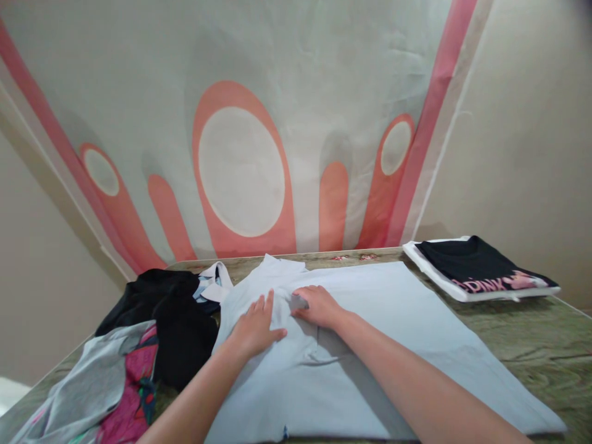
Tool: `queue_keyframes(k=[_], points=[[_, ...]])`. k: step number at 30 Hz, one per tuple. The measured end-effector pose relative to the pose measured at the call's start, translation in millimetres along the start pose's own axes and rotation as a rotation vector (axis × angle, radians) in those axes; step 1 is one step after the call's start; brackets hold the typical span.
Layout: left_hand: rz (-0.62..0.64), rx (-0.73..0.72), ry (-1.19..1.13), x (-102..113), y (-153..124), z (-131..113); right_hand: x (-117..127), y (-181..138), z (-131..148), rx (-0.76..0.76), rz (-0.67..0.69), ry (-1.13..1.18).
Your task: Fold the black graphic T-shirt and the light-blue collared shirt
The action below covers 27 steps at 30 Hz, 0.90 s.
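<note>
A white shirt (388, 308) lies spread over the wood-patterned table, its left part folded over on itself. My left hand (256, 330) rests flat on the folded part, fingers stretched out and thumb apart. Just right of it, my right hand (318, 307) has its fingers and thumb curled around a bit of the fabric, where a small dark hollow shows. Creases run through the cloth below the right hand, near what looks like a pocket or sleeve edge.
At the left lie a black garment (185, 327), a grey and pink printed garment (102, 376) and a pale collar (217, 283). Folded shirts (481, 268), a black one on top of white, sit at the right on the table (531, 336). A wall with a printed cloth (305, 123) stands behind.
</note>
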<state>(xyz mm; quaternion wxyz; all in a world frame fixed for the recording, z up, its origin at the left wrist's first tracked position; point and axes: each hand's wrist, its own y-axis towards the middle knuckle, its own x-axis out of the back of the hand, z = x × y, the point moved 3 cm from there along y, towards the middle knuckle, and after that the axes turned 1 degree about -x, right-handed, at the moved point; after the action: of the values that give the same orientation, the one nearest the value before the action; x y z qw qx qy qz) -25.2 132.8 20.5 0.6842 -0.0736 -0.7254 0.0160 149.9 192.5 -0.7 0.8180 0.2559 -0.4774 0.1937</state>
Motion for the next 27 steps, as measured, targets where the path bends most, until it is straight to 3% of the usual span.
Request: queue_keyframes(k=[3, 6, 8, 13, 24, 27], points=[[-0.173, 0.007, -0.060, 10.5, 17.3, -1.1, 1.4, -0.8, -3.6, 0.001, 0.004, 0.044], [-0.344, 0.049, -0.150, 2.4, 28.3, 9.8, 1.5, 0.4, -6.5, -0.037, -0.002, 0.068], [-0.382, 0.045, -0.249, -6.3, 33.1, 21.2, 1.2, 1.4, -8.6, -0.067, -0.002, 0.076], [-0.351, -0.006, -0.386, -9.7, 39.3, 40.1, 1.5, 1.7, -13.5, -0.093, 0.019, 0.091], [-0.395, -0.033, -0.495, 0.1, 37.2, 45.9, 1.4, -1.1, -17.0, -0.088, -0.011, 0.076], [-0.323, -0.087, -0.503, 2.7, 35.8, 47.8, 3.6, -1.0, -19.2, -0.061, 0.003, 0.095]])
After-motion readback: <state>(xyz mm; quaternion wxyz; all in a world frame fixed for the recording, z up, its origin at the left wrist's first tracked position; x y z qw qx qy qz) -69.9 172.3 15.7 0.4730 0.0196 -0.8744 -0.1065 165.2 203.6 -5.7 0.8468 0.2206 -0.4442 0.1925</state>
